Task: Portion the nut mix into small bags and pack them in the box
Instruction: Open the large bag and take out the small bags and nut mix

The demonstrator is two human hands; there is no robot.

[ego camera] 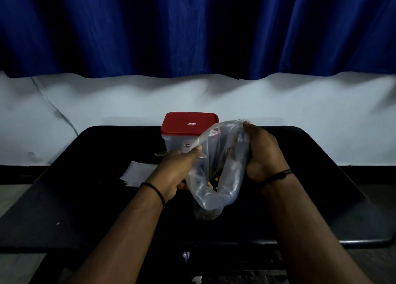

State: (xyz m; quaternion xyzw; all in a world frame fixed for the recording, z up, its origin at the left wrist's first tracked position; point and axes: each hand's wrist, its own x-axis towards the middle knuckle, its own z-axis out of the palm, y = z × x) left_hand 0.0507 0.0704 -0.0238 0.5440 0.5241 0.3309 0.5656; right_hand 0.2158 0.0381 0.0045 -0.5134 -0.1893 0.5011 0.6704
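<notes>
Both hands hold a large clear plastic bag (216, 176) over the middle of the black table (107, 208). A few nuts (211, 182) show through the plastic low inside it. My left hand (177, 170) pinches the bag's left edge between thumb and fingers. My right hand (263, 153) grips the bag's right upper edge, fingers curled round the plastic. The bag's mouth is spread between them. Behind the bag stands a translucent box (175, 143) with its red lid (188, 123) on.
A stack of small clear bags or white sheets (139, 173) lies flat on the table left of my left hand. A small scrap (159, 154) lies beside the box. Behind the table are a white wall and a blue curtain.
</notes>
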